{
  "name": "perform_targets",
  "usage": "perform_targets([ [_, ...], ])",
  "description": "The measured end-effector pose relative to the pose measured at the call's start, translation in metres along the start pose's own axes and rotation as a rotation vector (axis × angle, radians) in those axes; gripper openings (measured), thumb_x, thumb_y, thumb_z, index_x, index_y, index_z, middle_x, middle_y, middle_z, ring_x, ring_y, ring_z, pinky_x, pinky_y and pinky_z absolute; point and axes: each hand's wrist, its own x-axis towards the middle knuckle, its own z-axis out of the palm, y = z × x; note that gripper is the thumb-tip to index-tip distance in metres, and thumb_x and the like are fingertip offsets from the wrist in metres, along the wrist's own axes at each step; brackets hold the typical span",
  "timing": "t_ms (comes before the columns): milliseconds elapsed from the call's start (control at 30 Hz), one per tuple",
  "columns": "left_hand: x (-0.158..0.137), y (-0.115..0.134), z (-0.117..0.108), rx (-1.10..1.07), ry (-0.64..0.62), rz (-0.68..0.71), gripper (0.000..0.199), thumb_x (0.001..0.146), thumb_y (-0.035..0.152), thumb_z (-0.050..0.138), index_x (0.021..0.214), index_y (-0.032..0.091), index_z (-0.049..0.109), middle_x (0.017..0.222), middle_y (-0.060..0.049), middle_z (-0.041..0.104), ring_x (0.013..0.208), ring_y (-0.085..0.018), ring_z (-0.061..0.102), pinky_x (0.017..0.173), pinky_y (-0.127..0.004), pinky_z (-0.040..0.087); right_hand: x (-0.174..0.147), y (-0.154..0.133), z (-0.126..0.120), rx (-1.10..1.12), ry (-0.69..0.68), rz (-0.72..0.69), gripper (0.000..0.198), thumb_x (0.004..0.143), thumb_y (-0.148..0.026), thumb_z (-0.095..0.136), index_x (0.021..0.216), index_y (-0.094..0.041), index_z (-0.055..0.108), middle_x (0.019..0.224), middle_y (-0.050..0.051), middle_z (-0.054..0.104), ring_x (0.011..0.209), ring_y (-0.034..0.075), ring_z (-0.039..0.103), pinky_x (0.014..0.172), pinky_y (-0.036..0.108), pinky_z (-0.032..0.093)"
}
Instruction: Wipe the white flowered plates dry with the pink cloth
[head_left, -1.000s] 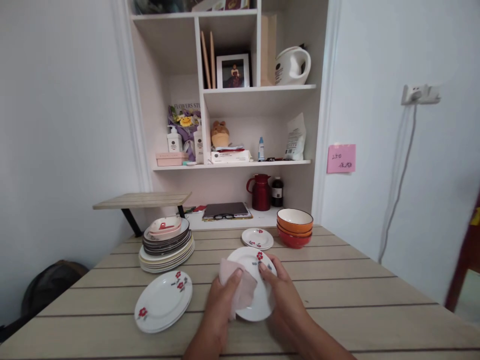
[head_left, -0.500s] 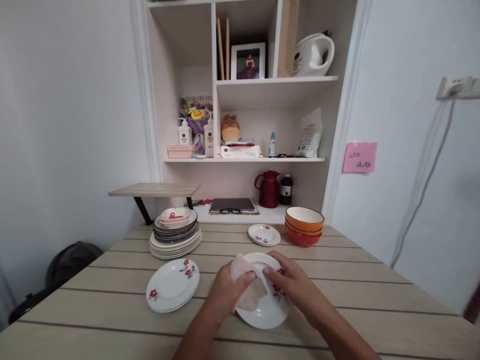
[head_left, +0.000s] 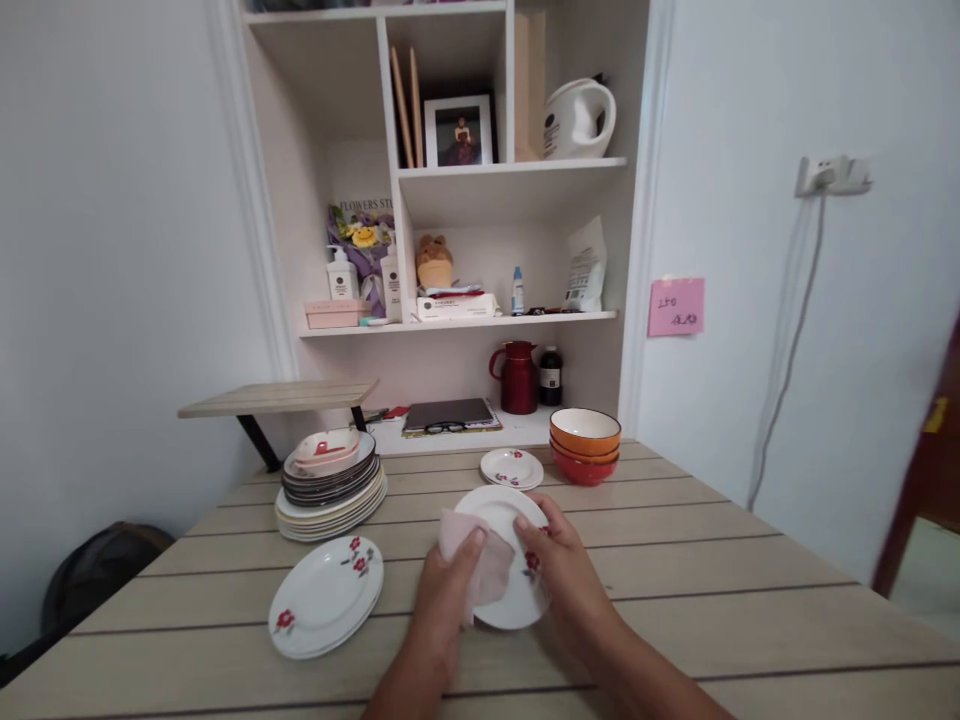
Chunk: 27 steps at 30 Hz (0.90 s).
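A white plate (head_left: 501, 505) with red flowers is held up over the table, its face tilted toward me. My right hand (head_left: 562, 560) grips its right edge, thumb on the face and fingers behind. My left hand (head_left: 448, 590) pinches a pale pink cloth (head_left: 491, 570) around the left edge, thumb pressing the cloth against the plate's face. Left of my hands, a short stack of matching flowered plates (head_left: 322, 595) lies on the table. Beyond the held plate sit small flowered plates (head_left: 510, 467).
On the wooden table (head_left: 675, 620), a tall stack of plates (head_left: 330, 505) topped by pinkish dishes (head_left: 328, 450) stands at left, below a small raised shelf (head_left: 277, 397). Orange and red bowls (head_left: 585, 447) are stacked at right. Behind are a red jug (head_left: 517, 378) and a laptop (head_left: 448, 414).
My view has turned slightly to the right, so the surroundings shift left. Both hands still hold the plate and cloth; the plate is a little higher in view and the cloth is spread differently.
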Motion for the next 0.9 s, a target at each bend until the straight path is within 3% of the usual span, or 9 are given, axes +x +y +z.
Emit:
perform_targets([
  [200, -0.004, 0.003, 0.007, -0.090, -0.026, -0.029, 0.059, 0.065, 0.047, 0.079, 0.109, 0.009, 0.067, 0.091, -0.014, 0.075, 0.082, -0.025, 0.071, 0.072, -0.029, 0.054, 0.001, 0.004, 0.004, 0.139, 0.086, 0.010, 0.039, 0.071, -0.038, 0.071, 0.104, -0.027, 0.053, 0.075, -0.003, 0.068, 0.061, 0.018, 0.061, 0.057, 0.027, 0.045],
  [467, -0.003, 0.007, -0.001, 0.000, 0.000, 0.003, 0.058, 0.062, 0.048, 0.081, 0.103, 0.009, 0.069, 0.087, -0.014, 0.075, 0.079, -0.026, 0.071, 0.068, -0.030, 0.054, 0.001, -0.014, 0.001, 0.021, -0.019, 0.201, 0.045, 0.067, -0.038, 0.072, 0.106, -0.022, 0.058, 0.075, 0.000, 0.069, 0.061, 0.017, 0.060, 0.055, 0.026, 0.042],
  [700, -0.002, 0.021, -0.012, 0.271, -0.023, 0.133, 0.049, 0.061, 0.049, 0.080, 0.088, 0.008, 0.073, 0.082, -0.012, 0.074, 0.072, -0.024, 0.067, 0.066, -0.028, 0.052, 0.003, -0.023, -0.010, -0.329, -0.179, -0.022, 0.022, 0.074, -0.032, 0.065, 0.093, -0.020, 0.063, 0.070, -0.002, 0.063, 0.063, 0.016, 0.054, 0.057, 0.025, 0.041],
  [900, 0.003, 0.023, -0.020, 0.354, -0.089, 0.120, 0.050, 0.060, 0.050, 0.079, 0.088, 0.008, 0.074, 0.080, -0.012, 0.074, 0.073, -0.025, 0.067, 0.065, -0.029, 0.052, 0.006, -0.018, -0.014, -0.490, -0.228, -0.077, 0.016, 0.075, -0.031, 0.064, 0.086, -0.019, 0.064, 0.071, -0.001, 0.063, 0.063, 0.016, 0.053, 0.055, 0.025, 0.039],
])
